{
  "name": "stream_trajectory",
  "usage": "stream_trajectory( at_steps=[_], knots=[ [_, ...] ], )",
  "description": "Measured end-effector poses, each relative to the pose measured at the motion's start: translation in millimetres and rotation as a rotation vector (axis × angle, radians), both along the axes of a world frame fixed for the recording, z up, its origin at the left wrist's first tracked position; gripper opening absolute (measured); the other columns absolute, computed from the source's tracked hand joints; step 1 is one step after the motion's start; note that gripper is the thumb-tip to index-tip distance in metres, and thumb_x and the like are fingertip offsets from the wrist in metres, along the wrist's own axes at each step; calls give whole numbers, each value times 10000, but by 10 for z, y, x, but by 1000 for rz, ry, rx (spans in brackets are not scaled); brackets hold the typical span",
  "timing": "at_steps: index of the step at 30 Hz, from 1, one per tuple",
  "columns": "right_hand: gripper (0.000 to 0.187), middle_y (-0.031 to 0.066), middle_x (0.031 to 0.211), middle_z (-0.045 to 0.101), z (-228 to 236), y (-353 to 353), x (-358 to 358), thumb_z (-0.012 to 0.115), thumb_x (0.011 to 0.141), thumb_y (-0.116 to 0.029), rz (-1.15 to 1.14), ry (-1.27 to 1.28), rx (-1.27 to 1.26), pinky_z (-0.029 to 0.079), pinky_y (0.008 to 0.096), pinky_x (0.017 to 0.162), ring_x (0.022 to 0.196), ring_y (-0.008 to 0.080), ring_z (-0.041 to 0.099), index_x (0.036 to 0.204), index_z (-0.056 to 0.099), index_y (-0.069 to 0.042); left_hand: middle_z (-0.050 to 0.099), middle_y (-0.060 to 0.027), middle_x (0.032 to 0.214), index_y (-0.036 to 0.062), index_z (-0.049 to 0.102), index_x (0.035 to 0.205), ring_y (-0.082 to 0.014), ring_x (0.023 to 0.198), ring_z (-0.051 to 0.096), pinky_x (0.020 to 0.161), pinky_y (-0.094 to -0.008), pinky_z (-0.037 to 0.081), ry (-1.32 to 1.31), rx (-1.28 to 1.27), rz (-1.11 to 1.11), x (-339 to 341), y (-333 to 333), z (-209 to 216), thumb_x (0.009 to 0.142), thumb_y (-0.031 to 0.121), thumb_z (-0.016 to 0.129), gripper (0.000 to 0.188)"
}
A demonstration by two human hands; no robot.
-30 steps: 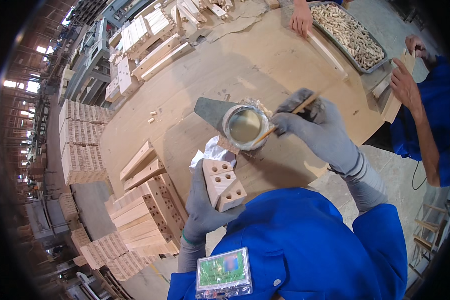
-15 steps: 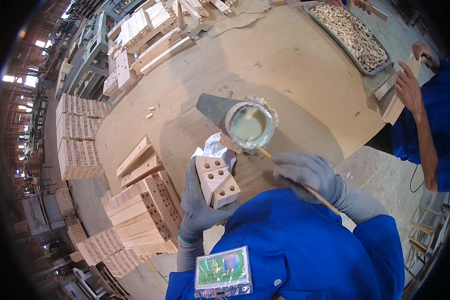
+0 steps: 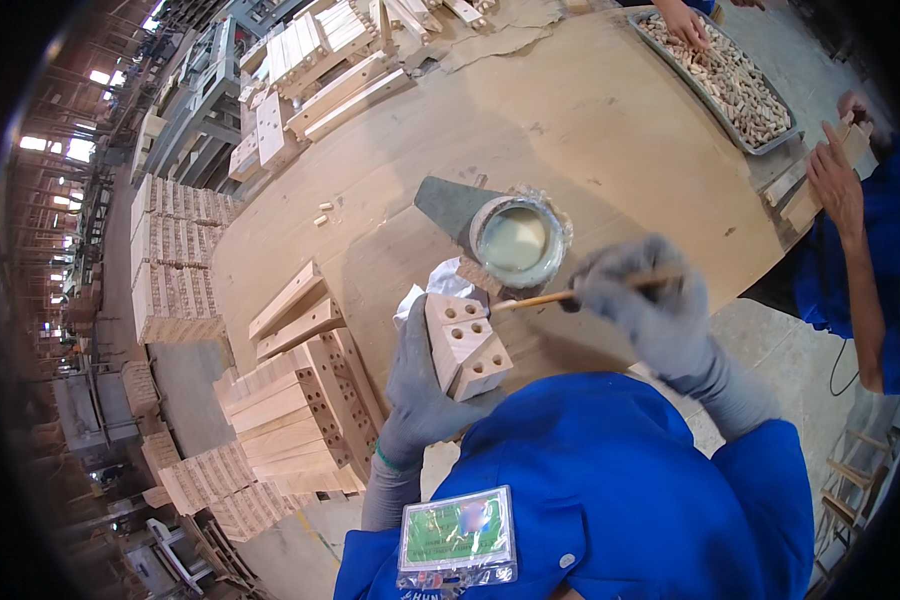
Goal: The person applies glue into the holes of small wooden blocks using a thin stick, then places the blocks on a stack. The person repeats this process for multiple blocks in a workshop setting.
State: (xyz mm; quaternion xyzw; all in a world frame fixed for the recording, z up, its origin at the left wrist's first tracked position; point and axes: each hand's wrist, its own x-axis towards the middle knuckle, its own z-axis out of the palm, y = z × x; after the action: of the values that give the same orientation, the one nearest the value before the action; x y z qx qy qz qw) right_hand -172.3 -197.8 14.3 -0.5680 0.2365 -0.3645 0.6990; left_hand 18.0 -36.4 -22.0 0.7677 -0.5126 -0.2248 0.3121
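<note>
My left hand, in a grey glove, is closed around a bundle of wooden pieces whose end faces, each with drilled holes, point up. My right hand, gloved too and blurred by motion, grips a thin wooden stick. The stick's far tip is at the edge of the drilled ends. Just beyond the bundle, a round container with a crusted rim holds a pale, milky liquid. A grey flat piece lies against the container's left side, and white crumpled material is beside the bundle.
Drilled wooden pieces are stacked left of my left hand. Two small dowels lie on the table. More boards are at the far left. A dowel tray and co-workers' hands are at the right.
My right hand has brought the stick's tip from the container's rim to the drilled ends. At the tray, a co-worker's hand now reaches into the dowels.
</note>
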Motion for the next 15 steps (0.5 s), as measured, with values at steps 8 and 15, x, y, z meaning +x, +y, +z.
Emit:
stream_trajectory(
  at_steps=[8, 15],
  knots=[
    [226, 65, 782, 632, 490, -254, 157, 699, 864, -173, 357, 189, 218, 497, 241, 632, 697, 105, 606, 921, 594, 19, 515, -234, 1203, -106, 213, 1397, -364, 1105, 557, 922, -420, 473, -2, -53, -67, -25, -10, 1, 525, 243, 870, 1146],
    [182, 39, 798, 636, 409, -204, 174, 712, 862, -107, 436, 240, 131, 487, 241, 671, 741, 97, 598, 962, 620, 14, 508, -234, 1203, -98, 227, 1398, -346, 1099, 567, 905, -410, 484, 49, -85, -54, -39, 16, -37, 527, 249, 876, 1140]
  ],
)
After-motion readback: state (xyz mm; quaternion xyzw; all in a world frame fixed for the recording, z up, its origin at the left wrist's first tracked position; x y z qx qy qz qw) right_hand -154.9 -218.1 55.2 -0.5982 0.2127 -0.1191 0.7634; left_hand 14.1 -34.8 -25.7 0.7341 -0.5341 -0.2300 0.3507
